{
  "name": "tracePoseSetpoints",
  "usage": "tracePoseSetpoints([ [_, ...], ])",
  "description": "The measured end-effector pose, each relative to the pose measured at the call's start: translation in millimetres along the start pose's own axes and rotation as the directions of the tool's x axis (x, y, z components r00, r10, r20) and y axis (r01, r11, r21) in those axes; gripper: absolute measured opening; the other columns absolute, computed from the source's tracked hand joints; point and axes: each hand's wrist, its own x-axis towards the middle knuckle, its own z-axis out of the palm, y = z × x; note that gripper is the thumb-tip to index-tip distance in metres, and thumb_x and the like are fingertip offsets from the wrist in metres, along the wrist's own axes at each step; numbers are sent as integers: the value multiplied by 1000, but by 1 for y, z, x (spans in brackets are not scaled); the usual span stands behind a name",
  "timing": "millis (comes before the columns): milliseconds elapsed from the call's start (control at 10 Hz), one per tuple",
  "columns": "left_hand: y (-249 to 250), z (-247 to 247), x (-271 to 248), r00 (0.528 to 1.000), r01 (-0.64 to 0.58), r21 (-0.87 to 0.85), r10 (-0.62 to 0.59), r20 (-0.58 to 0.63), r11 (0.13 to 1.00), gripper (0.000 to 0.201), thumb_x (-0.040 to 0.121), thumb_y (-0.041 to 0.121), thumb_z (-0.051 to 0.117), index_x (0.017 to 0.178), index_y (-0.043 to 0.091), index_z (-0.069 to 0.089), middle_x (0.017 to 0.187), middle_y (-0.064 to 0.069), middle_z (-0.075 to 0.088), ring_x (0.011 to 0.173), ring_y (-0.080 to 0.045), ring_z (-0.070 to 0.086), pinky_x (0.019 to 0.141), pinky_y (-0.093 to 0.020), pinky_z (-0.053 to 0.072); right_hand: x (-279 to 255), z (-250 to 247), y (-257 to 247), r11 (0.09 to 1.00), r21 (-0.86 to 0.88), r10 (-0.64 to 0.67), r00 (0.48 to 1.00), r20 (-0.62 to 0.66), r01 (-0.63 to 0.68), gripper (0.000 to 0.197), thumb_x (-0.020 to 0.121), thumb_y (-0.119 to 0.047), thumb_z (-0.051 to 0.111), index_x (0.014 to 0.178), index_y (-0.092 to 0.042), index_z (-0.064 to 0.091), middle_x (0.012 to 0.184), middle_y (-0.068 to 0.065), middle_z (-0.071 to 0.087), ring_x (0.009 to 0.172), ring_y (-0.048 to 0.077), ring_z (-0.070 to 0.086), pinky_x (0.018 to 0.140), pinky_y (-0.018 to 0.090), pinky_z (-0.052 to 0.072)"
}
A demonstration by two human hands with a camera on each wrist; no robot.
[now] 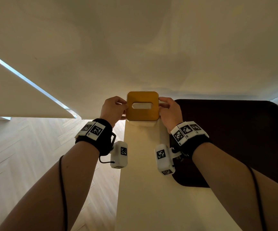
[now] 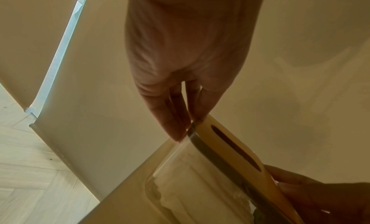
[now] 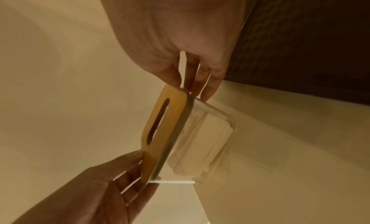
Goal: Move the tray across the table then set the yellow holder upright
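Observation:
The yellow holder (image 1: 141, 114) is a clear box of white tissues under a yellow lid with a slot. It sits at the far end of the white table (image 1: 145, 189), close to the wall, with the lid facing up towards me. My left hand (image 1: 113, 107) pinches its left edge and my right hand (image 1: 168, 109) pinches its right edge. The left wrist view shows my left hand's fingertips (image 2: 178, 132) on the corner of the clear box (image 2: 200, 180). In the right wrist view my right hand's fingers (image 3: 202, 88) reach the lid (image 3: 172, 116). The dark tray (image 1: 235, 139) lies on the table just right of my right hand.
A pale wall (image 1: 135, 47) rises directly behind the holder. Left of the narrow table the wooden floor (image 1: 26, 155) lies far below. The tray's dark wall (image 3: 310, 45) runs close beside my right hand.

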Motion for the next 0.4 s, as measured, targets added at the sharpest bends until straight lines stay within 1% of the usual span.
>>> tracePoseSetpoints([
  [100, 1, 1, -1, 1000, 4, 5, -4, -3, 1000, 8, 86, 5, 63, 81, 12, 62, 79, -8, 64, 68, -22, 64, 61, -35, 56, 0, 0, 0, 1000, -1, 5, 1000, 5, -5, 38, 90, -8, 56, 126, -22, 59, 117, 4, 66, 108, 22, 63, 95, 43, 54],
  [200, 0, 0, 1, 1000, 4, -1, -4, -3, 1000, 9, 86, 5, 63, 80, 12, 63, 80, -9, 65, 70, -23, 65, 62, -35, 56, 2, 0, 0, 1000, -7, 5, 1000, 12, -5, 39, 90, -7, 56, 125, -22, 59, 118, 4, 66, 108, 22, 64, 95, 44, 55],
  [300, 0, 1, -2, 1000, 15, -3, -15, 16, 1000, 3, 87, 8, 64, 84, 10, 64, 82, -10, 66, 73, -24, 66, 64, -37, 58, 1, -2, 0, 1000, -28, 6, 999, 35, -5, 40, 91, -8, 55, 127, -22, 58, 121, 6, 66, 111, 23, 63, 97, 45, 53],
  [400, -2, -1, -4, 999, 32, -38, -33, -12, 999, 17, 89, 17, 65, 98, 3, 65, 86, -11, 66, 75, -24, 67, 68, -39, 61, 1, -7, 4, 999, -48, -24, 1000, 0, 24, 40, 92, -10, 50, 130, -20, 56, 126, 5, 62, 116, 21, 58, 102, 43, 49],
])
